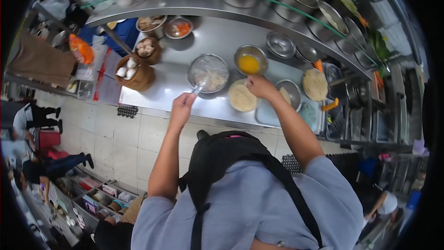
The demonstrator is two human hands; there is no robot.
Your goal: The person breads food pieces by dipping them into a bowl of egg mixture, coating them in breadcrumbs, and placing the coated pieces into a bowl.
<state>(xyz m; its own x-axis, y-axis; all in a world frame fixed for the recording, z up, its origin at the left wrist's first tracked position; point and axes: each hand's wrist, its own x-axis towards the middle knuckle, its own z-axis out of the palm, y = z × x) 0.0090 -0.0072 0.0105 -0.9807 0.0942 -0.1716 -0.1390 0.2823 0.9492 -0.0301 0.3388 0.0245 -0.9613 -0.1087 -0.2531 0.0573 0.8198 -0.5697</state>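
My left hand grips what look like metal tongs, their far end dipping into a steel bowl of white flour with a pale lump in it. My right hand is closed, with its fingertips over the gap between a steel bowl of beaten egg and a bowl of pale crumbs. Whatever those fingers hold, if anything, is too small or hidden to make out. Partly behind my right forearm sits another steel bowl with something pale inside.
Bamboo-like containers of mushrooms stand left on the steel counter. A bowl with orange pieces is at the back. A shelf loaded with steel pots overhangs the counter. Several people are elsewhere in the kitchen, including one in dark clothes.
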